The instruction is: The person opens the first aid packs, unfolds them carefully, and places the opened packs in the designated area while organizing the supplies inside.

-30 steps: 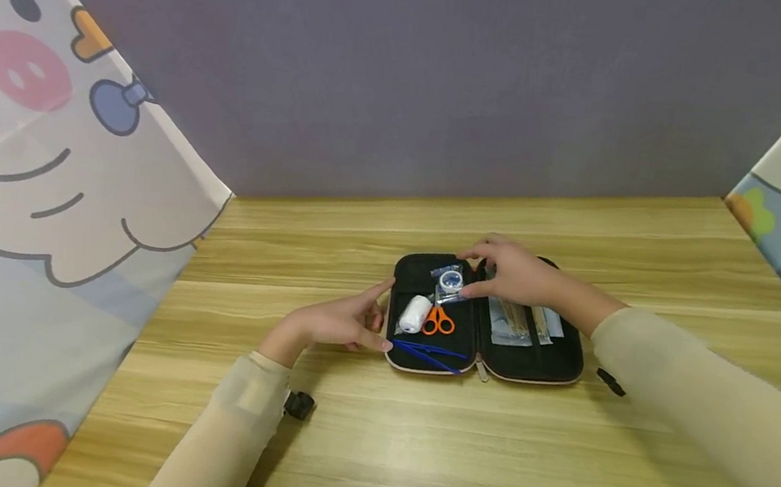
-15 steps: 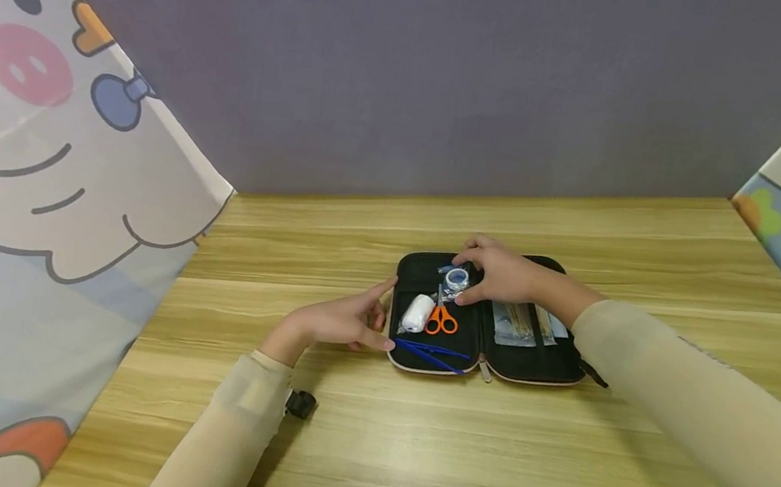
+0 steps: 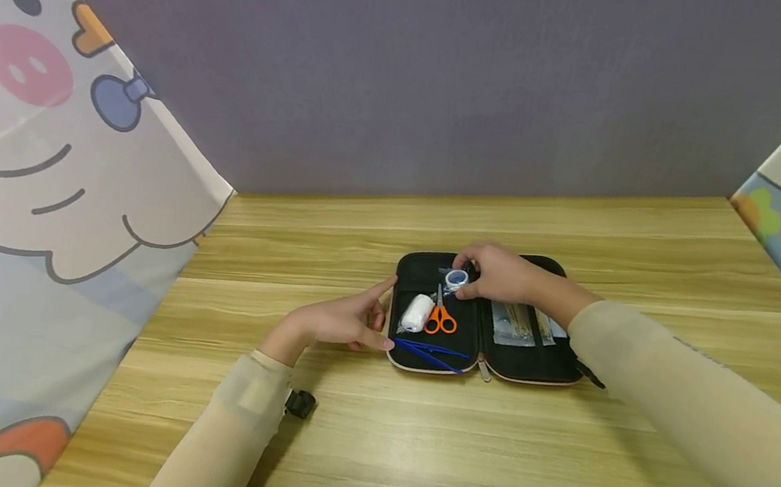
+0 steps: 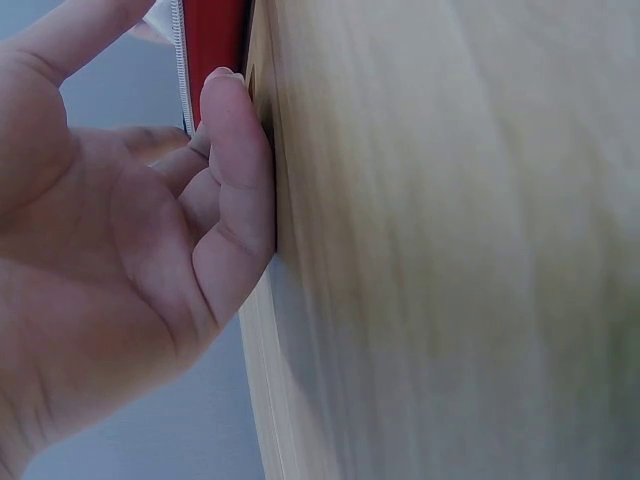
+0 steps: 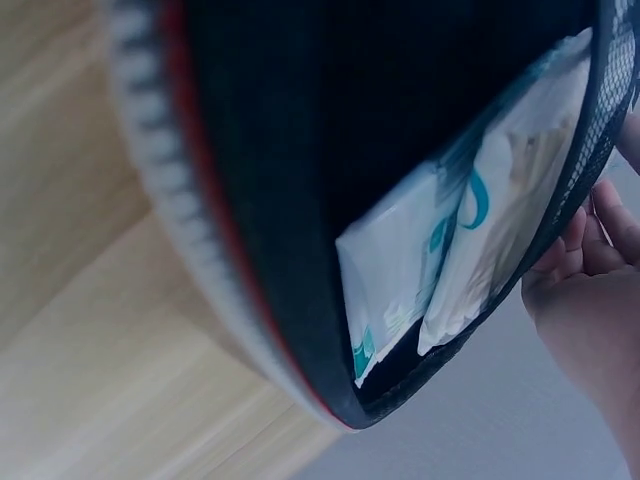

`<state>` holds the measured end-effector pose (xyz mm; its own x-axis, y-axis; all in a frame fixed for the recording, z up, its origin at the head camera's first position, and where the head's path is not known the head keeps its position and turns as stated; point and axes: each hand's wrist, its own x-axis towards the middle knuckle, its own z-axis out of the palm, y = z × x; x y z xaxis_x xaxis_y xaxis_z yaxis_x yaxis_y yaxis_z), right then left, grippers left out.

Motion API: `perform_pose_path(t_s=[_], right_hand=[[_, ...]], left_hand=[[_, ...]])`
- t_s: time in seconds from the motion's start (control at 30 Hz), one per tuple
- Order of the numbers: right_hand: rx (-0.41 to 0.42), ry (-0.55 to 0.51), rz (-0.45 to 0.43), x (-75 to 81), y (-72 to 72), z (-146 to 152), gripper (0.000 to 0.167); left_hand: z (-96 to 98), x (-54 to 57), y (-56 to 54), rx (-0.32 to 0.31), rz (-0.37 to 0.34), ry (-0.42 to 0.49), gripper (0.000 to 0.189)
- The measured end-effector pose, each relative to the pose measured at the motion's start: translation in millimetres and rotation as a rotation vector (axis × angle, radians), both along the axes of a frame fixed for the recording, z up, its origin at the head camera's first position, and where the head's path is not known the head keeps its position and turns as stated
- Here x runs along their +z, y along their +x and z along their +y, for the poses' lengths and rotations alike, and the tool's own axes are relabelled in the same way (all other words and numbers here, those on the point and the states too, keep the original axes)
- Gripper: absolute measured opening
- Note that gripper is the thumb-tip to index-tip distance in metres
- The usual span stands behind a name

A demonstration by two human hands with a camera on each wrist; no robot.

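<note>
A zip case (image 3: 420,266) lies open on the table like a book, black inside. My left hand (image 3: 339,321) is at its left edge, index finger at the upper part and thumb at the lower corner; the left wrist view shows the other fingers bent against the table beside the red side (image 4: 212,50). My right hand (image 3: 501,274) reaches over the hinge, thumb and fingertips around a small white roll of tape (image 3: 456,278). Below lie orange-handled scissors (image 3: 441,314), a white wrapped roll (image 3: 417,314) and blue tweezers (image 3: 410,346).
Clear packets (image 3: 515,326) of thin sticks sit under a strap in the right half. Close up, the right wrist view shows white packets (image 5: 395,265) beside a mesh edge (image 5: 600,120). A zipper pull (image 3: 485,371) hangs at the front. A grey wall (image 3: 420,75) stands behind.
The right thumb and fingertips have drawn closer together around the roll of tape. The right forearm has shifted slightly left. My left hand stays at the case's edge.
</note>
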<state>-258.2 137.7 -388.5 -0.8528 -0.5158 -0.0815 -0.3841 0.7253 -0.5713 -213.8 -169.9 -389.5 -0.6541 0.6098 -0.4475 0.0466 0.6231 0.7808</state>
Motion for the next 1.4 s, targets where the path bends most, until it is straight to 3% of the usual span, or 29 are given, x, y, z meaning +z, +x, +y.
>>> perform_pose_path(t_s=[0.33, 0.8, 1.17, 1.4], right_hand=[[-0.011, 0.012, 0.008, -2.5, -1.2, 2, 0.040], [-0.063, -0.040, -0.088, -2.9, -5.0, 4, 0.038], [-0.113, -0.174, -0.158, 4.8, 0.8, 14, 0.051], [-0.133, -0.274, -0.161, 10.7, 12.7, 21, 0.048]], left_hand=[[0.8, 0.5, -0.1, -0.005, 0.005, 0.010, 0.116], [1.6, 0.3, 1.3, 0.001, -0.003, 0.002, 0.115], [0.5, -0.4, 0.8, -0.009, -0.010, 0.012, 0.115], [-0.4, 0.5, 0.8, -0.011, -0.010, 0.017, 0.115]])
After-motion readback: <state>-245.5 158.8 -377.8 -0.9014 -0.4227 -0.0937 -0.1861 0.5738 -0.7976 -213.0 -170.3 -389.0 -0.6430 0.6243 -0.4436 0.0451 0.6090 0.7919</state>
